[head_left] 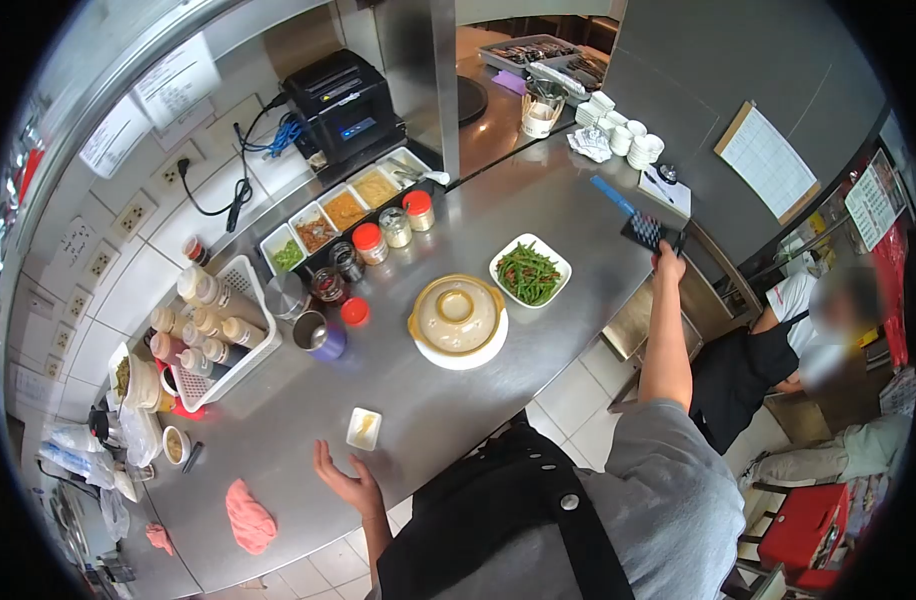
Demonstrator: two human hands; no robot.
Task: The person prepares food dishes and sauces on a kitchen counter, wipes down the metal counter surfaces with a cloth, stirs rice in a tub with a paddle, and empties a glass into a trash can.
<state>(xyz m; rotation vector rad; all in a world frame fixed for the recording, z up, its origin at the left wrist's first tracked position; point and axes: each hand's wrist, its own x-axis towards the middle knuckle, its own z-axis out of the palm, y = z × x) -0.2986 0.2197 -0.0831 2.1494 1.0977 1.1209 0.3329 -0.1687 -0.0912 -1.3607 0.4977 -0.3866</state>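
Observation:
My left hand (350,483) is held over the counter's front edge with its fingers apart and nothing in them. Just beyond it lies a small white dish (364,428) with a yellowish smear inside. My right arm reaches out to the far right end of the counter. There my right hand (669,263) is closed on the near edge of a dark, flat, patterned thing (640,231), whose kind I cannot make out. A blue strip (612,195) lies at its far side. Between my hands stand a lidded clay pot (456,314) on a white plate and a square dish of green beans (530,271).
On the steel counter (398,400) stand a basket of squeeze bottles (240,368), spice jars (370,243), a metal cup (320,336) and a pink cloth (250,516). A printer (340,105) sits behind. At the right is another person in a black apron (733,385).

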